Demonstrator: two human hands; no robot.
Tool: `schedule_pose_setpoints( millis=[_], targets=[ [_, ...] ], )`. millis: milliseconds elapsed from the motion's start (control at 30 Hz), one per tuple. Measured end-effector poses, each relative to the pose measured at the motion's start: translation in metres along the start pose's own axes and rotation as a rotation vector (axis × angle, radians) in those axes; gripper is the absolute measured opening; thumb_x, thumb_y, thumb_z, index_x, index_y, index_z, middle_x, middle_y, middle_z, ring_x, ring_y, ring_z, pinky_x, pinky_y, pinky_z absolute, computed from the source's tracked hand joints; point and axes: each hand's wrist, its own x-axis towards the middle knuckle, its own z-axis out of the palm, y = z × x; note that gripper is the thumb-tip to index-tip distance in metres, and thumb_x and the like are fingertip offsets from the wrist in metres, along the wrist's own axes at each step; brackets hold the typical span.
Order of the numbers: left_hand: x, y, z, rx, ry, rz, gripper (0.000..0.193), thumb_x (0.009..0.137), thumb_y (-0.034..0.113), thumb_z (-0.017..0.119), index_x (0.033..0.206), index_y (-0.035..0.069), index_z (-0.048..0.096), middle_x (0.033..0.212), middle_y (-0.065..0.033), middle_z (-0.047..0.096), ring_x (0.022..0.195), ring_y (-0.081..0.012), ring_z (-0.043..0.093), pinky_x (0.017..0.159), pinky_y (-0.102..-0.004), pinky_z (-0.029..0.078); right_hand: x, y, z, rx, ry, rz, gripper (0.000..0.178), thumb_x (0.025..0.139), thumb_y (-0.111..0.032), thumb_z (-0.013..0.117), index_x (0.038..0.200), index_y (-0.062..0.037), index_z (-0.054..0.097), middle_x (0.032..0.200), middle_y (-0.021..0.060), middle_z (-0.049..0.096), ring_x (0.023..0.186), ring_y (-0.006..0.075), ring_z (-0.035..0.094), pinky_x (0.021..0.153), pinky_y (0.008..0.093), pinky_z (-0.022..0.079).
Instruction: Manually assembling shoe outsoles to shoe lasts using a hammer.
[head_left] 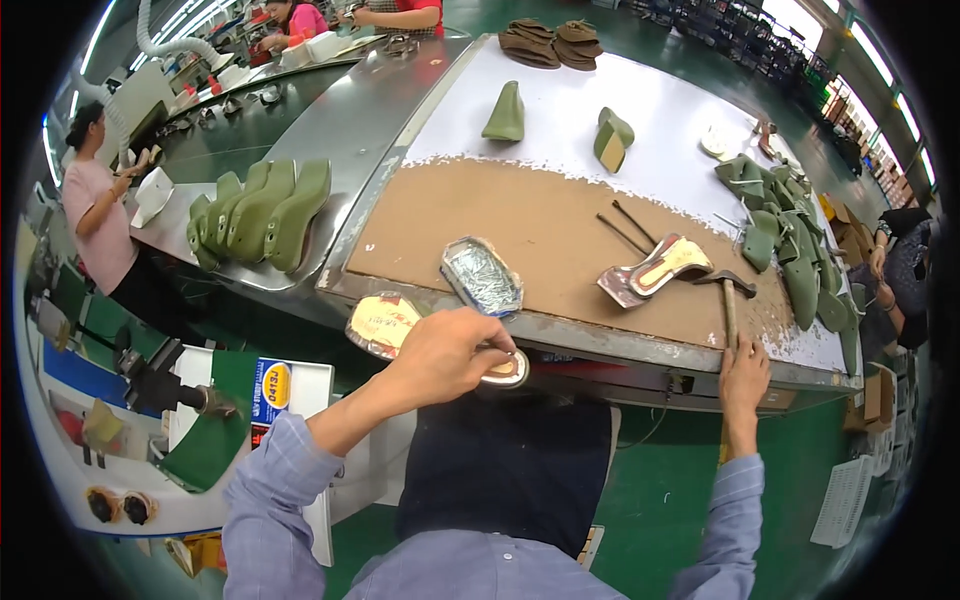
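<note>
In front of my lap, below the table edge, is a shoe last with a pale yellow insole (382, 322) facing up and written marks on it. My left hand (452, 352) is closed over its middle, thumb and fingers together near the pale-rimmed heel end (508, 371); the hand hides the middle part. At the table's front edge my right hand (744, 375) is wrapped round the wooden handle of a hammer (731, 312), whose dark head lies on the board. Left of the hammer head, a second last with a brown upper and pale insole (655, 270) lies sole up.
An oval tray of clear wrapped material (481, 276) sits at the near table edge. Two metal tools (630, 229) lie mid-board. Green lasts pile at right (790, 240) and stand in a row at left (262, 212). Brown pieces (549, 44) are stacked at the back. Other people work farther off.
</note>
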Motion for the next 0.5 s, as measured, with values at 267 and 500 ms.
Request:
schedule_pose_setpoints(
  millis=[267,500],
  targets=[
    [-0.004,-0.011,-0.009,0.01,-0.051,-0.048,0.012,0.083,0.019,0.065,0.087,0.008,0.068,0.087,-0.0101,0.065,0.087,-0.0302,0.061,0.076,-0.04,0.047,0.011,-0.027,-0.022,0.803,-0.006,0.161,0.045,0.098,-0.012,0.042,0.142,-0.0136,0.031,0.069,0.0139,0.05,0.062,0.022,0.057,0.056,0.0377,0.049],
    [-0.006,-0.011,-0.008,0.029,-0.069,-0.013,0.012,0.082,0.019,0.065,0.085,0.007,0.068,0.087,-0.0082,0.066,0.086,-0.0284,0.062,0.074,-0.0382,0.047,-0.052,-0.116,-0.127,1.495,-0.281,0.356,0.046,0.101,-0.02,0.042,0.144,-0.0111,0.03,0.063,-0.0019,0.044,0.046,0.0032,0.037,0.039,0.0179,0.03]
  ],
)
